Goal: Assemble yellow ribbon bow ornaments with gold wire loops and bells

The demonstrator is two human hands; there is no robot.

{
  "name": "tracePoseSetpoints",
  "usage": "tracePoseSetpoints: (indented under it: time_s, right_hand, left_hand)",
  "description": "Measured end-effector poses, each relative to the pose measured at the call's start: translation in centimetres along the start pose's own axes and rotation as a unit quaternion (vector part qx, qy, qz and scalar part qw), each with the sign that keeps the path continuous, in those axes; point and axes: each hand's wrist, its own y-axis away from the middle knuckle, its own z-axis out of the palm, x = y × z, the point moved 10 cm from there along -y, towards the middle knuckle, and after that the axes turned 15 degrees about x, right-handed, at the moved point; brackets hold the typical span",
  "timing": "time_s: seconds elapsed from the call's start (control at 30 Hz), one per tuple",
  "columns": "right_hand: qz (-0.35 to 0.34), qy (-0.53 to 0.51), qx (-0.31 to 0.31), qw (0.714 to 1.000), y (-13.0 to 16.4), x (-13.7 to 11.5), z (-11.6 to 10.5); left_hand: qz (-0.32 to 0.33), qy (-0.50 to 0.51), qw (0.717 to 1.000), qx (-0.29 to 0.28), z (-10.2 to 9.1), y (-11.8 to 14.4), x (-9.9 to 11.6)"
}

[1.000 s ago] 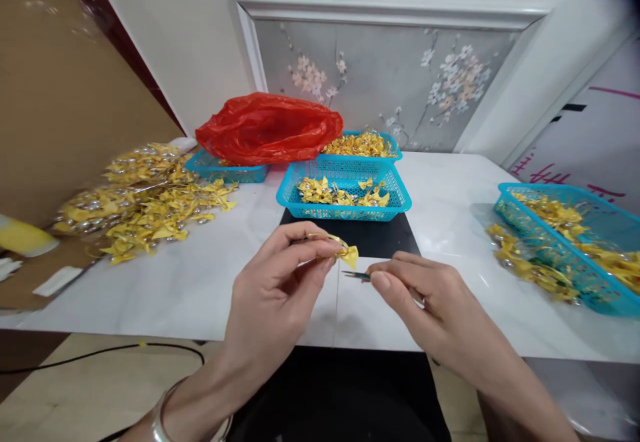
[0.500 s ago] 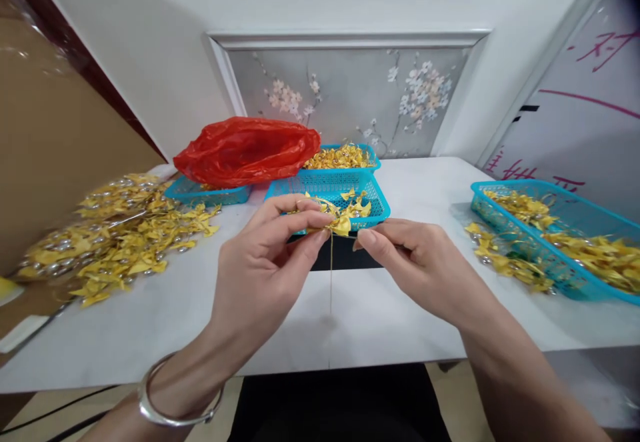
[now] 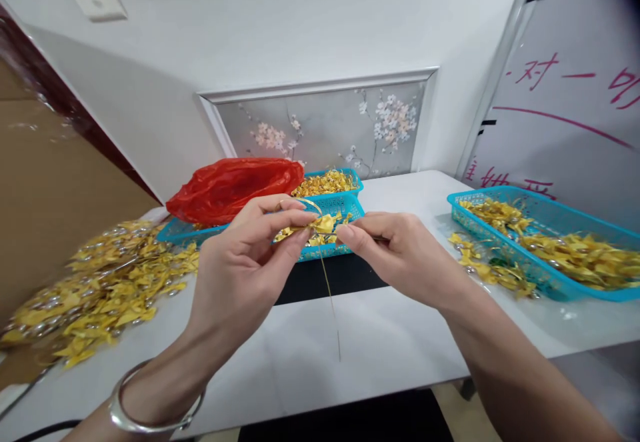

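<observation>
Two hands now meet almost at the fingertips above the bench [image 3: 380, 342], with one yellow bow [image 3: 327, 222] between them. A second ago the right hand [image 3: 395, 249] stood apart from the bow, a dark pointed tool showing at its fingertips; that gap has since narrowed to a short stretch bridged by a thin piece [image 3: 329, 233]. The right hand is closed on this piece with thumb and finger; whether it is the tool's tip or a strand, I cannot tell.

The left hand [image 3: 250, 255] has kept its pinch on the left edge of the bow and the gold hoop [image 3: 309, 205] beside it. A loose wire [image 3: 330, 302] hangs below the bow; it showed half a second ago but not in the oldest view. It now slants to the right toward its lower end.

In my judgement, these changes put the work at the bow itself, with the left hand steadying it and the right hand acting on the fine part.

The bow is held in the air, seen against the middle basket [image 3: 340, 250], which stands behind the black mat [image 3: 350, 282].
</observation>
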Motion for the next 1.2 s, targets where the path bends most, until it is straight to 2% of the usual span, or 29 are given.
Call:
tracePoseSetpoints:
  time_s: [0.93,1.2]
  right_hand:
    - [0.008,-0.024,-0.009,1.0,0.2,0.9,0.7]
    - [0.029,-0.011,-0.039,0.999,0.9,2.0,1.3]
  left_hand:
    - [-0.014,-0.015,1.0,-0.022,0.2,0.8,-1.2]
    - [-0.018,-0.024,0.999,-0.025,0.3,0.9,-1.3]
